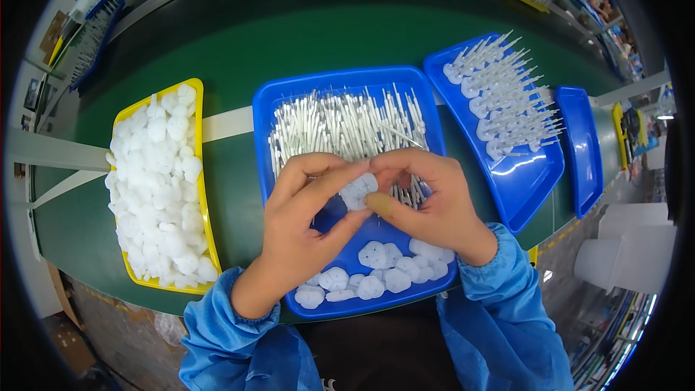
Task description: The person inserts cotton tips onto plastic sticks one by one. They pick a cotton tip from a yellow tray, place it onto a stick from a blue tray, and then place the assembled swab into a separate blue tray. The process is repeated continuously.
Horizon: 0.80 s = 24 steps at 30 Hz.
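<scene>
Above the middle of a blue tray (pixel 347 74), a white, flower-shaped plastic piece (pixel 355 192) is pinched between both hands. My left hand (pixel 300 206) grips its left side with thumb and fingers. On its right edge, the thumb of my right hand (pixel 438 199) presses, with the fingers curled behind. Whether a rod is also between my fingers is hidden. Many thin white rods (pixel 333 124) fill the far half of this tray, roughly side by side. Along its near edge lie several more loose white pieces (pixel 371 287).
At left, a yellow tray (pixel 200 112) is heaped with white pieces (pixel 161 195). To the right, a blue tray (pixel 523 192) holds white pieces with upright rods (pixel 510 105). Beyond it is another blue tray (pixel 583 156). All stand on a green table (pixel 239 51).
</scene>
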Each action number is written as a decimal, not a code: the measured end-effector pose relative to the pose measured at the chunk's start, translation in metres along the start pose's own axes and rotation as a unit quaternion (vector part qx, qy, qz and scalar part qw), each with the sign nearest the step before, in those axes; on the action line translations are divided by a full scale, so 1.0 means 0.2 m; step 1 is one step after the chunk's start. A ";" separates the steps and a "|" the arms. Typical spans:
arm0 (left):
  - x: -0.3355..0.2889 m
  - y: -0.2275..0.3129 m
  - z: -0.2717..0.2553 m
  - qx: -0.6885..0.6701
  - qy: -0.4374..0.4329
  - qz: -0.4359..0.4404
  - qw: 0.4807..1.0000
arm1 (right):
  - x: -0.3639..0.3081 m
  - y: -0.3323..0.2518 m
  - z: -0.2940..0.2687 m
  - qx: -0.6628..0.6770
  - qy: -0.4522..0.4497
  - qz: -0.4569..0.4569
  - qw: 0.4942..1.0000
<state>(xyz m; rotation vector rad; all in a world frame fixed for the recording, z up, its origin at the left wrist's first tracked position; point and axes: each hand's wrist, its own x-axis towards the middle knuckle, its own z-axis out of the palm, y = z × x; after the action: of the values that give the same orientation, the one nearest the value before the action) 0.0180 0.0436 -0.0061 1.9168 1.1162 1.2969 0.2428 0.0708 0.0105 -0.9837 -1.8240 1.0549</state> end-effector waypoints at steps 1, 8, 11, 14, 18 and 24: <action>0.00 0.00 0.00 -0.003 0.001 -0.002 1.000 | 0.00 0.00 0.00 -0.005 -0.004 0.000 1.000; -0.01 0.00 0.01 0.035 -0.002 0.042 0.998 | -0.03 0.03 -0.01 0.133 -0.027 0.053 0.989; -0.01 0.01 0.03 0.018 0.020 0.053 0.998 | -0.05 0.03 0.00 0.194 -0.025 0.073 0.978; -0.01 0.01 0.02 0.034 0.008 0.066 0.997 | -0.06 0.01 0.00 0.210 -0.025 0.083 0.974; -0.01 0.02 0.00 0.083 -0.023 0.081 0.993 | -0.03 -0.02 -0.03 0.033 -0.031 -0.004 0.999; -0.01 0.01 0.00 0.096 -0.014 0.116 0.988 | -0.05 -0.08 -0.04 -0.030 -0.023 -0.008 0.999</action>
<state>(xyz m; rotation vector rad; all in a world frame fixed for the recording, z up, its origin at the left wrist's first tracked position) 0.0191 0.0408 -0.0058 2.2563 1.0614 1.3177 0.2501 0.0594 0.0248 -0.9851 -1.9079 1.0251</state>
